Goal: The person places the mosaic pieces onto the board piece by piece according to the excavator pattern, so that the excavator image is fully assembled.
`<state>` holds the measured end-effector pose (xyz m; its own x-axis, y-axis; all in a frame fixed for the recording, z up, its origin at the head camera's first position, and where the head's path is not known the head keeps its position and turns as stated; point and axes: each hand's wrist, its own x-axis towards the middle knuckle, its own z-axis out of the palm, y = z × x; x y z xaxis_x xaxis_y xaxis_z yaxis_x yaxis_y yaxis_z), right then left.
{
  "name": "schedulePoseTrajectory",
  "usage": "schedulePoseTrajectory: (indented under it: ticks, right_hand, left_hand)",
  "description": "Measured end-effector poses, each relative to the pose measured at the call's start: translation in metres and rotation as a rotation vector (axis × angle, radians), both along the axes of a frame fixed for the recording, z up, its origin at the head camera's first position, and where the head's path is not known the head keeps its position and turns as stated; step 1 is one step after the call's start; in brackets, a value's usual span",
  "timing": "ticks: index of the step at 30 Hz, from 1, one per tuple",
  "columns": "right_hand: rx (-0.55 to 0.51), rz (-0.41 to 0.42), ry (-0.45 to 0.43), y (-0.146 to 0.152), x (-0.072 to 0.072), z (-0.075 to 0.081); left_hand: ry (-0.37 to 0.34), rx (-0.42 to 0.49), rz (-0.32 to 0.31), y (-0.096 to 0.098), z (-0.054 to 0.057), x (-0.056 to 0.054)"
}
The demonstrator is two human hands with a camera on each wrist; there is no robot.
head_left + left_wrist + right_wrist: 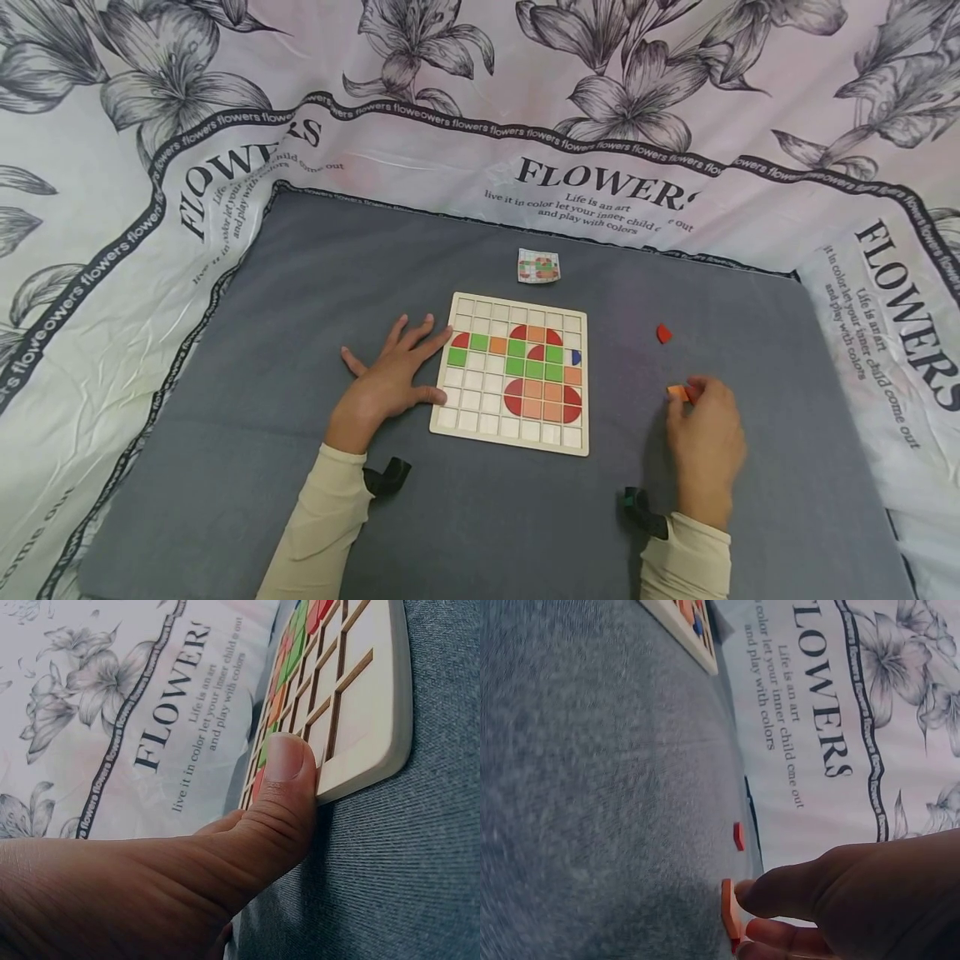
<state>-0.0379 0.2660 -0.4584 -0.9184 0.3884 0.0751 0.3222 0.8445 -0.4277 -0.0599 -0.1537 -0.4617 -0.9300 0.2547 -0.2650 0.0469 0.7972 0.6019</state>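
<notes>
A square wooden grid board (pixel 468 422) lies on the dark cloth, partly filled with red, green, orange and blue tiles. My left hand (pixel 390 383) is spread at its left side, the forefinger at the upper left edge. Its thumb (pixel 281 776) rests on the frame near a corner. Off to the right, my right hand (pixel 708 429) has thumb and fingers bent at an orange square tile (pixel 677 392). A red piece (pixel 691 394) shows beside that tile, partly hidden by the fingers. The thumb (pixel 754 896) meets the orange tile in the right wrist view.
Another red piece (pixel 663 334) lies beyond the right hand. Behind the board is a small printed pattern card (pixel 538 267). A white flower-printed cloth (pixel 450 146) hangs around the back and sides of the grey table surface (pixel 480 517). Each wrist carries a black strap mount.
</notes>
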Motion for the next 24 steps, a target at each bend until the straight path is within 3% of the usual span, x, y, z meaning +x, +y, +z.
schedulePoseTrajectory:
  ticks: [16,24]
  right_hand:
    - [0.004,0.013,-0.003,0.001,-0.002,-0.006]
    - [0.011,0.102,0.04,-0.003,-0.01,-0.008]
  left_hand:
    - [0.012,0.014,-0.002,0.0,-0.002,0.0]
    - [0.01,0.009,-0.004,0.0,-0.002,0.0]
